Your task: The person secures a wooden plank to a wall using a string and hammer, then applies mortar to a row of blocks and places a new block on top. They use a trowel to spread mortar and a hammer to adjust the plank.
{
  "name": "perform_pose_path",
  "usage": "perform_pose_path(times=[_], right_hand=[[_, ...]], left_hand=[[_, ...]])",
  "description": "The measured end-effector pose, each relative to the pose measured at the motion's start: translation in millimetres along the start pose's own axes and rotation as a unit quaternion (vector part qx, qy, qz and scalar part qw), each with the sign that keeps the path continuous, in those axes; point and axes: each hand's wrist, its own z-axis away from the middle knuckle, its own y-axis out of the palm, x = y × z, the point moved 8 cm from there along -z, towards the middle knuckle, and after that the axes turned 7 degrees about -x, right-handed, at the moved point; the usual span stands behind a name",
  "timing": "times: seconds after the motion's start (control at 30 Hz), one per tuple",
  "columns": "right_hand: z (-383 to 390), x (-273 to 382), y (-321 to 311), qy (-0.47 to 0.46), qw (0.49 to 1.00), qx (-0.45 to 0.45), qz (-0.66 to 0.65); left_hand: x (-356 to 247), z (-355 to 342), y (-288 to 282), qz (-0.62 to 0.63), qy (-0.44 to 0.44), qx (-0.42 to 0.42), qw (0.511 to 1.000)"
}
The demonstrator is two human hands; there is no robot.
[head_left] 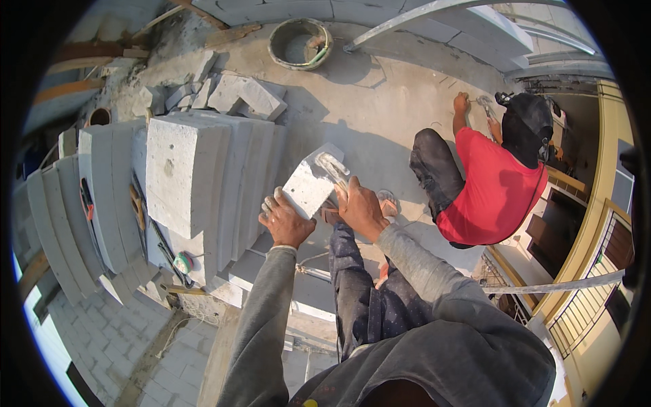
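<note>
No packages, labels, signs or screens visible anywhere in the view.

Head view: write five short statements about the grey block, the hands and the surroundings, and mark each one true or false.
1. Both hands hold one light grey block. True: the left hand grips its lower left edge and the right hand its right side.
2. The right hand also holds a trowel against the block. True.
3. A stack of grey blocks stands to the person's left. True.
4. The co-worker wears a blue shirt. False: the shirt is red.
5. The round bucket stands beside the person's feet. False: it sits far off, at the top of the view.
</note>
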Motion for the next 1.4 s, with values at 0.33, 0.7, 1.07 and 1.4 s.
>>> perform_pose_path(times=[0.33,0.7,1.07,1.4], right_hand=[[3.9,-4.5,-4.9,0.01,1.0,-0.028,-0.007],[11.0,12.2,-18.2,-0.033,0.995,-0.093,-0.004],[5.6,13.2,0.1,0.031,0.997,-0.033,0.058],[-73.1,-59.2,-17.0,0.186,0.974,0.002,0.131]], left_hand=[[1.1,0.0,1.1,0.004,0.0,-0.001,1.0],[4.7,-4.2,2.3,0.024,0.019,0.003,1.0],[9.0,-1.9,4.3,0.061,0.058,-0.01,0.996],[-62.8,-5.3,-33.4,0.06,0.365,-0.021,0.929]])
